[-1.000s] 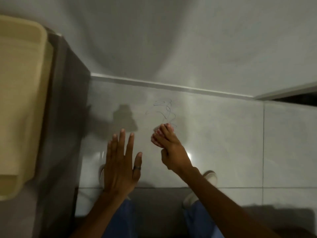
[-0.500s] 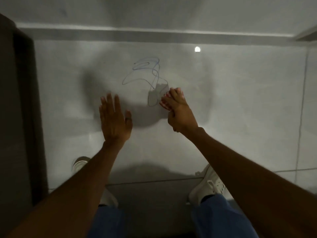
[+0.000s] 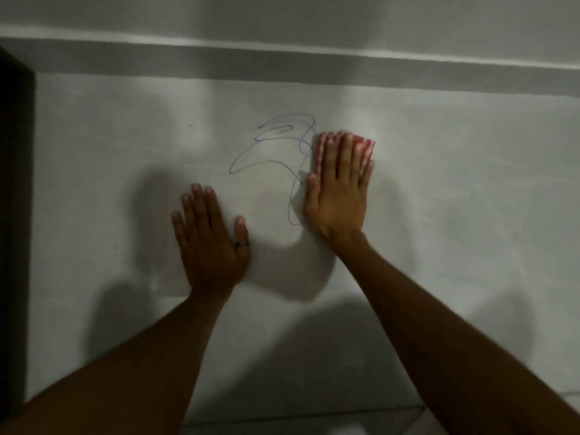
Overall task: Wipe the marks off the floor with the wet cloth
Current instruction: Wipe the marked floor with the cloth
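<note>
A blue scribbled mark (image 3: 276, 152) runs across the pale grey floor tile (image 3: 455, 215) ahead of me. My right hand (image 3: 339, 189) lies flat with fingers spread on a red-and-white striped cloth (image 3: 365, 147), pressing it to the floor at the mark's right edge. Most of the cloth is hidden under the hand; only its far end shows past the fingertips. My left hand (image 3: 210, 237) rests palm down on the bare tile, below and left of the mark, holding nothing, a dark ring on the thumb.
A grey skirting strip (image 3: 282, 67) runs along the base of the wall just beyond the mark. A dark piece of furniture or panel (image 3: 15, 215) edges the floor on the left. A tile joint (image 3: 298, 417) crosses near the bottom.
My right hand has opened from a bunched grip to a flat palm pressing the cloth onto the floor by the mark. My left hand has dropped flat onto the tile. The view has come closer to the floor.
</note>
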Motion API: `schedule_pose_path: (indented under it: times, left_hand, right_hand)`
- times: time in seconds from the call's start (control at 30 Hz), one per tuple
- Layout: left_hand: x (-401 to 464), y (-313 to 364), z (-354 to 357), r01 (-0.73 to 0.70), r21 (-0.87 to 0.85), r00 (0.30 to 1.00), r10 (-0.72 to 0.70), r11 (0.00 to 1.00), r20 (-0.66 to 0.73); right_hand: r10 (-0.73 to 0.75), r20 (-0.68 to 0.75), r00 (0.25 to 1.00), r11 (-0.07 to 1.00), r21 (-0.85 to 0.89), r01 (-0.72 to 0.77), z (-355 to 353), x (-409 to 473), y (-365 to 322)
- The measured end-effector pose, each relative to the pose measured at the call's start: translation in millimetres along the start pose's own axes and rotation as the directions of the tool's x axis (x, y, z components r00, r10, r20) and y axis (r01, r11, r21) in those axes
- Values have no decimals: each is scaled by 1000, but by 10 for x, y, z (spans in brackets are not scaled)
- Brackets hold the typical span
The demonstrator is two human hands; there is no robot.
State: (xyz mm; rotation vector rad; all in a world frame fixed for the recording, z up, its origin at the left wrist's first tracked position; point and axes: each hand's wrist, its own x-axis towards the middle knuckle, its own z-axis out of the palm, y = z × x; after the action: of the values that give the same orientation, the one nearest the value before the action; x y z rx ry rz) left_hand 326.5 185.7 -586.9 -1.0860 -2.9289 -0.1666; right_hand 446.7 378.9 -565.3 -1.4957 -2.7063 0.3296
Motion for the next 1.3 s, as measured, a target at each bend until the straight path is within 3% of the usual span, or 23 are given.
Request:
schedule_pose_path:
  times: [0.13, 0.17, 0.27, 0.33, 0.5, 0.6, 0.7, 0.83, 0.93, 1.03, 1.13, 1.23, 1.3]
  left_hand:
    - [-9, -11, 7, -3, -27, 1000, 2, 1000, -21]
    - [-6, -17, 5, -2, -34, 1000, 2, 999, -13]
    - [-16, -15, -10, -4, -65, 1000, 5, 998, 9]
    - [-13, 8, -10, -12, -93, 1000, 14, 996, 22]
    - [-5, -39, 37, -11, -123, 999, 17, 992, 45]
    - [11, -56, 15, 8, -126, 1000, -5, 992, 20]
    - [18, -12, -24, -4, -136, 1000, 8, 991, 28]
    - [-6, -35, -16, 13, -125, 1000, -12, 992, 9]
    - [-1, 2, 3, 7, -116, 999, -11, 993, -32]
    - [-20, -21, 1, 6, -117, 999, -11, 993, -41]
    - [-19, -10, 8, 0, -86, 997, -6, 996, -71]
    - [-28, -36, 4, -9, -106, 998, 3, 994, -64]
    - [-15, -16, -11, -14, -114, 997, 6, 993, -72]
  right_hand:
    - [-373, 106, 922, 927, 7, 374, -18, -28, -106]
    - [-355, 97, 930, 935, 17, 355, -60, 45, -11]
    - [-99, 27, 995, 991, 93, 96, -120, 294, 74]
    - [-39, 8, 999, 988, 151, 38, -112, 374, -17]
    - [-344, 77, 936, 937, 98, 336, -152, 546, 47]
    - [-223, 91, 971, 975, 43, 220, -148, 666, -110]
    - [-429, 117, 896, 904, 47, 426, -113, 705, -278]
    - [-317, 97, 943, 948, 58, 313, -89, 731, -501]
    - [-501, 104, 859, 865, 71, 497, -14, 736, -647]
    - [-357, 80, 931, 932, 99, 348, 0, 652, -853]
    - [-560, 116, 820, 829, 90, 553, 99, 609, -915]
    - [-390, 85, 917, 919, 95, 382, 63, 567, -1015]
    - [-540, 122, 833, 841, 65, 536, 95, 532, -962]
